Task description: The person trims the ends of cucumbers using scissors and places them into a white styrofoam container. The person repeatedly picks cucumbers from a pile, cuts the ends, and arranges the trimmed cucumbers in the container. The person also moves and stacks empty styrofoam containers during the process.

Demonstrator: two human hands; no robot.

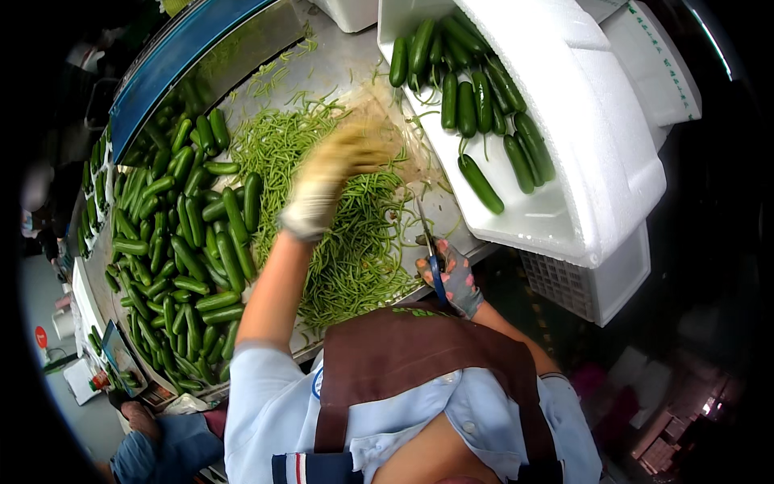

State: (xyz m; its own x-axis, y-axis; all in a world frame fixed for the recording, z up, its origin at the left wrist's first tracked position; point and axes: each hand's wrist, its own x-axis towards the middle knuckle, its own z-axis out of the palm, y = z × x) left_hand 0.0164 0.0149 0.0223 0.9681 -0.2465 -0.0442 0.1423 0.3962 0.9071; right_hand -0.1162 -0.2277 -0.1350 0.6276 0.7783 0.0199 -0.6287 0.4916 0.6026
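Note:
My left hand (344,166), in a pale yellow glove, is motion-blurred above a heap of cut green stems (357,260); its fingers are stretched out and I see nothing held. In my right hand (456,281), which wears a grey glove with pink spots, is a pair of scissors (434,266) with blue handles, blades pointing away from me. Left of the stems lies a large pile of green cucumbers (187,254). More cucumbers (465,109), some with long stems, rest in a tilted white foam box (580,157) beyond my right hand.
A metal worktable (338,48) carries the heap, with a blue-edged raised barrier (181,60) at its far left. Another person's arm (142,420) is at the lower left. Below the foam box stands a plastic crate (559,287). A further foam box (656,66) sits at the right.

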